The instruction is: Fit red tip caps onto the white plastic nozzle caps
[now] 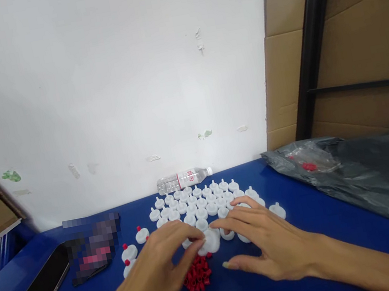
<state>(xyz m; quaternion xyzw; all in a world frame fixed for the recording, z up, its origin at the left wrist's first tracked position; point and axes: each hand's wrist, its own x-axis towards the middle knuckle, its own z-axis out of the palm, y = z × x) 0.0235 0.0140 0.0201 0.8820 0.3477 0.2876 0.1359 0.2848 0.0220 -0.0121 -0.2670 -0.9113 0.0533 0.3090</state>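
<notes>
Nearby, one heap of small hollow red plastic caps (198, 276), too overlapped to count. Just beyond, one round white plastic disc (212, 241), its edge pinched between thumb and finger of the left hand (157, 258). Right hand (272, 242), one, stands beside it, thumb and fingers spread; fingertip contact with the disc, cannot tell. Leftward, three red-tipped white discs (129, 253), a fourth red tip partly hidden. Farther, roughly thirty or more white nozzled discs (212, 209), crowded. Behind them, one clear plastic bottle (168, 184) on its side.
</notes>
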